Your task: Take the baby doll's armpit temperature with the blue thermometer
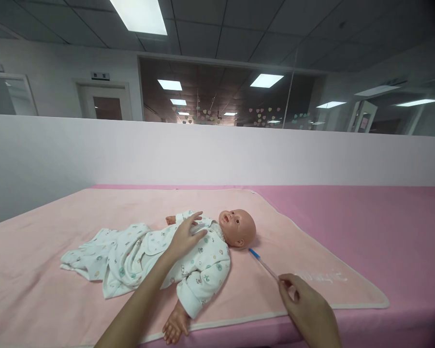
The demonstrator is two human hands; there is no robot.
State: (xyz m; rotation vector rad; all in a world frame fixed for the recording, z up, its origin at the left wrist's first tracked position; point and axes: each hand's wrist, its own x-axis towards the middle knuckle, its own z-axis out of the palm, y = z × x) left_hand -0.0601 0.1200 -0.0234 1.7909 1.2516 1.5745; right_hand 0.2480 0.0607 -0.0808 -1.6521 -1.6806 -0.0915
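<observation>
A baby doll [203, 251] lies on its back in a white printed gown, its bald head [239, 228] toward the right. My left hand [185, 237] rests on the doll's chest, fingers apart and holding nothing. Between the thumb and fingers of my right hand [300, 299] is a thin pale stick with a blue tip [264, 263]. The blue end points up and left, close beside the doll's head. One bare doll hand [176, 323] reaches toward the near edge of the blanket, and the other [170, 220] shows on the far side.
Under the doll spreads a light pink blanket [58, 212] with a pale border, over a darker pink cover [395, 241]. A low white partition [217, 154] stands behind. Farther back are a door [107, 104] and a large window.
</observation>
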